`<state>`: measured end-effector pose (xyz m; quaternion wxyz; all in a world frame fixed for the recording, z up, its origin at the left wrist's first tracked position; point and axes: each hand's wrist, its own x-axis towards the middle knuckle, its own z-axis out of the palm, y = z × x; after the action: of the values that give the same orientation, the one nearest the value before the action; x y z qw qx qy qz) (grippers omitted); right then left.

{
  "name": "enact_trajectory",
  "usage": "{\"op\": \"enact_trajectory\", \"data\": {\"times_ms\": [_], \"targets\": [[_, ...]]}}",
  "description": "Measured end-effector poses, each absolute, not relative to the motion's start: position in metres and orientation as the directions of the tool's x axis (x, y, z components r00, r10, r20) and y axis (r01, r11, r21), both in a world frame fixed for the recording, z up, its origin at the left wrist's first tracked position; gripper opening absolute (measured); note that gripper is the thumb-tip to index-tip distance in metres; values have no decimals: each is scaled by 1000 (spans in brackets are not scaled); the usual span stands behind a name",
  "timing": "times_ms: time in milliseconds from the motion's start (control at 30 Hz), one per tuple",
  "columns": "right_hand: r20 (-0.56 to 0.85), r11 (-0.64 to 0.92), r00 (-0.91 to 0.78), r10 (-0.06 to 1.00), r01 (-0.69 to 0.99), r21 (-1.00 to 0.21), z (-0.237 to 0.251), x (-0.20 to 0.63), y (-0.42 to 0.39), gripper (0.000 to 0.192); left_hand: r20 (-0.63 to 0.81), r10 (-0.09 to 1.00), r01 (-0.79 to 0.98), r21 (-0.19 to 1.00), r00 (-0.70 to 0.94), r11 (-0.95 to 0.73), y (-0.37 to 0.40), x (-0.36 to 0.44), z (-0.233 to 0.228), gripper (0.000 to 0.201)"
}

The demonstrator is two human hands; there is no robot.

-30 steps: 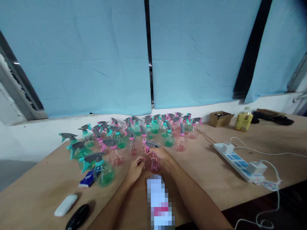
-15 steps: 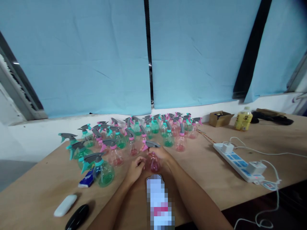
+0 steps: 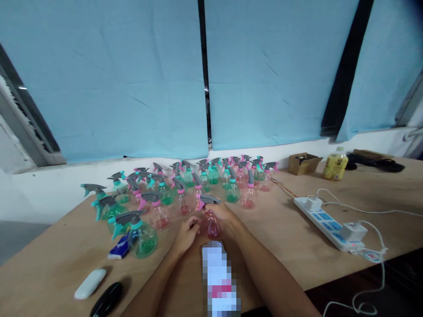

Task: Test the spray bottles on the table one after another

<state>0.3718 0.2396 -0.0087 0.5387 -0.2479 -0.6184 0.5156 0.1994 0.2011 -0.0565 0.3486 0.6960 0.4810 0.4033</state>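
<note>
A pink-tinted spray bottle (image 3: 212, 228) with a grey and pink trigger head stands upright in front of me, its nozzle pointing left. My right hand (image 3: 218, 211) is closed around its upper part, just under the trigger head. Close to the bottle's left side is my left hand (image 3: 189, 231), fingers curled in; whether it touches the bottle or has anything small in it is hidden. A phone with a blurred screen (image 3: 218, 273) lies just below the bottle. Among the nearest other bottles are a pink spray bottle (image 3: 161, 216) and a green spray bottle (image 3: 143, 240) to the left.
Several more pink and green spray bottles (image 3: 183, 203) crowd the back of the wooden table (image 3: 271, 229). At left are a blue packet (image 3: 119, 247), a white case (image 3: 90, 284) and a black rounded object (image 3: 106, 300). Rightward stand a power strip (image 3: 327, 224), a carton (image 3: 302, 164) and a yellow-labelled bottle (image 3: 335, 165).
The spray bottle in my right hand has shifted very slightly to the left, closer to my left fingertips. Everything else looks the same.
</note>
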Motion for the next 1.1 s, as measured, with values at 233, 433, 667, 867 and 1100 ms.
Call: {"op": "enact_trajectory", "data": {"times_ms": [233,433,667,867,1100], "targets": [[390,345,-333,859,-186,-920,-8,375,239,13,226,950,396,869,218,-297,200,200,-55,17],[345,301,-267,900,-190,-934,-12,372,241,9,218,950,390,873,224,-292,200,200,-55,20],[424,369,-302,854,-222,-902,-8,372,239,13,200,957,393,879,212,-271,198,201,-54,20],[407,376,-212,889,-170,-911,-16,369,239,13,207,957,386,881,203,-272,198,201,-53,21],[570,529,137,810,247,-812,-16,364,234,34,202,968,355,902,152,-244,199,202,-54,32]]}}
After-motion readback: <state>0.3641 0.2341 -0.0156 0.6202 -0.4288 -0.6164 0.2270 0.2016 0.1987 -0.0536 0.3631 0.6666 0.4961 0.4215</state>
